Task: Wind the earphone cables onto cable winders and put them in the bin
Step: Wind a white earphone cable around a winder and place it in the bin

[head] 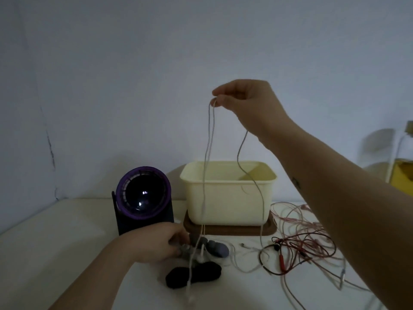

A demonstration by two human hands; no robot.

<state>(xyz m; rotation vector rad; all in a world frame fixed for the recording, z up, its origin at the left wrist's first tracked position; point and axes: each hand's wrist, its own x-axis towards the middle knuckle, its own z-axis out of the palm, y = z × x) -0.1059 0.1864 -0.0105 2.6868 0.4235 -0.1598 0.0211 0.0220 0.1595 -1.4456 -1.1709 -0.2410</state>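
My right hand (pixel 243 98) is raised high above the table and pinches a white earphone cable (pixel 206 157), whose strands hang down in front of the cream bin (pixel 228 198). My left hand (pixel 161 243) is low on the table with its fingers curled round a grey cable winder (pixel 186 251), where the cable's lower end meets it. A second grey winder (pixel 218 248) lies just to the right, and a black winder (pixel 194 274) lies in front. The earbuds dangle near the bottom edge.
The bin stands on a wooden tray (pixel 230 229). A purple and black round device (pixel 143 198) stands left of the bin. A tangle of pink, red and white cables (pixel 306 240) sprawls on the table at right. A chair (pixel 380 148) is at far right.
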